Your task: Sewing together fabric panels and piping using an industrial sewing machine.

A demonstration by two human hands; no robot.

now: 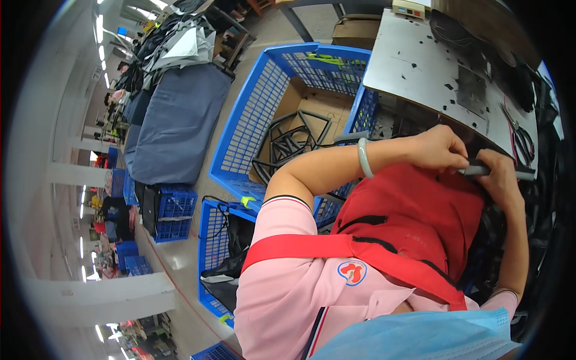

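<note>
My left hand (443, 147), with a pale green bangle on its wrist, reaches across above my red apron (408, 222). Its fingers are closed at the near end of a grey tube-like piece (475, 170). My right hand (499, 177) is wrapped around the same piece, close beside the left, and part of it sticks out to the right. Both hands are by the front edge of the white worktable (396, 54). Another grey length (353, 137) shows beyond my left forearm; whether it joins the held piece is hidden.
Scissors (523, 141) with black handles lie on the table among dark scraps. A blue basket (240, 126) holding black tubular frames (294, 141) stands left of the table. Another blue basket (210, 240) contains black material. Grey cloth (180, 120) covers a stack farther left.
</note>
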